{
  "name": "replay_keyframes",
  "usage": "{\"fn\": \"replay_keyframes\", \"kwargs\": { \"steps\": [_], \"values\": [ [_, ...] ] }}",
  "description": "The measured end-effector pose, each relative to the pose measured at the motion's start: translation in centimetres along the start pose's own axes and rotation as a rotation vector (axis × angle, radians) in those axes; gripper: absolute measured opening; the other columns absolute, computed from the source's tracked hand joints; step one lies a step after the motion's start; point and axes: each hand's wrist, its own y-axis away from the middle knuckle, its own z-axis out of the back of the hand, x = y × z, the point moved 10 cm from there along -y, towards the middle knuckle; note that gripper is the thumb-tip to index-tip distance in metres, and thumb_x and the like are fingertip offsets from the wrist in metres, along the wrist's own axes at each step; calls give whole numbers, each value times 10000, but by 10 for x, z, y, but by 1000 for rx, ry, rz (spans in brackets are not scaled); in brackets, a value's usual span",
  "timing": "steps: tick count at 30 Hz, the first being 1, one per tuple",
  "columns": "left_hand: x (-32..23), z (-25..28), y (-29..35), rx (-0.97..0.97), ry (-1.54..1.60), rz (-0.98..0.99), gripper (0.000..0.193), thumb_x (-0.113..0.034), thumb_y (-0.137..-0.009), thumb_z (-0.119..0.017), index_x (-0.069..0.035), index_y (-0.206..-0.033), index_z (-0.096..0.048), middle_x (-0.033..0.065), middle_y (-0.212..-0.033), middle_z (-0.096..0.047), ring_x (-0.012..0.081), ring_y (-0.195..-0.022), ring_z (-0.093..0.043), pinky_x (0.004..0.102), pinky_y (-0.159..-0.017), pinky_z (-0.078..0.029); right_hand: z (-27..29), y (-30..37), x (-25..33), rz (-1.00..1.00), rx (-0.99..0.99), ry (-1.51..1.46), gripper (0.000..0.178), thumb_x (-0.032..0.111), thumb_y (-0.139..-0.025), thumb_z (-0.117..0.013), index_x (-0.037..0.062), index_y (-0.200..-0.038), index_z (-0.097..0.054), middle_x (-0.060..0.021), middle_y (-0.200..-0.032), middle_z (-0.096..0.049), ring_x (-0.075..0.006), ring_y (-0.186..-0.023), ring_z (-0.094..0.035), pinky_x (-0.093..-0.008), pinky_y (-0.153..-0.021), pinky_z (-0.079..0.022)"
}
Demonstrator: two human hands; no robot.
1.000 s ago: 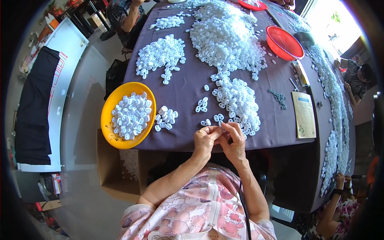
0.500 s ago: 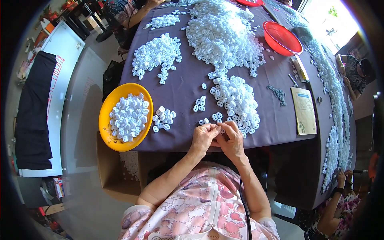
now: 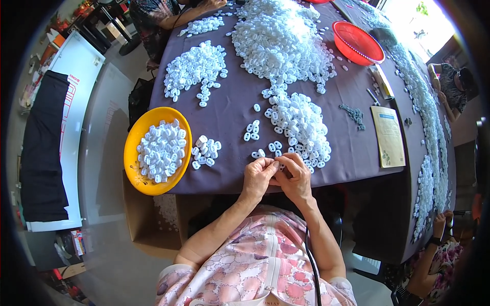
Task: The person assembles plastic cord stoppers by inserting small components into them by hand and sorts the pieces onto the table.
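Note:
My left hand (image 3: 259,176) and my right hand (image 3: 294,175) meet at the table's near edge, fingertips pinched together. Whatever they hold is hidden between the fingers. Small white oval plastic pieces with two dark holes (image 3: 275,146) lie just beyond my fingertips. A heap of the same pieces (image 3: 300,125) spreads out past my right hand. A few others (image 3: 251,131) sit farther off to the left. Left of my hands is a small cluster of white pieces (image 3: 206,151), beside a yellow bowl (image 3: 131,166) partly filled with white pieces.
A dark cloth (image 3: 224,122) covers the table. Larger white heaps (image 3: 280,43) lie farther back. At right are a red basket (image 3: 360,43), a brown packet (image 3: 387,137) and small grey-green parts (image 3: 353,116). A cardboard box (image 3: 138,219) stands below the left edge. Other people work around the tables.
The view has shifted slightly, so the table's contents sit a little farther left. My hands keep their pinched pose at nearly the same spot. A co-worker's hand at the far left has moved slightly.

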Motion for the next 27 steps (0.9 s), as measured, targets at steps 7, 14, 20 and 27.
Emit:
{"fn": "replay_keyframes", "kwargs": {
  "steps": [7,14,20,27],
  "values": [
    [2,0,2,-7,2,1,157,-137,-899,-576,17,-907,-604,60,-790,-626,101,-667,-613,238,-578,-553,3,0,3,75,-29,51,238,-22,-710,-657,22,-944,-647,-88,-918,-603,-189,-695,-615,-271,-589,-488],
    [1,3,2,-7,12,-35,148,-131,-906,-566,13,-896,-598,57,-816,-623,99,-689,-612,247,-606,-556,2,-1,6,34,-25,9,266,-29,-687,-649,19,-947,-624,-121,-915,-588,-275,-786,-608,-336,-663,-501],
    [4,4,1,2,18,-50,146,-130,-904,-571,12,-885,-598,33,-786,-607,81,-680,-590,234,-601,-547,-1,0,-3,-43,11,-10,254,-20,-683,-657,21,-933,-628,-113,-918,-593,-267,-771,-609,-332,-654,-503],
    [5,5,0,50,-39,-65,158,-151,-908,-571,5,-894,-593,39,-800,-610,84,-689,-599,236,-618,-548,0,1,5,80,-26,73,235,-19,-679,-658,25,-910,-653,-93,-902,-610,-203,-703,-620,-277,-594,-494]
  ]
}}
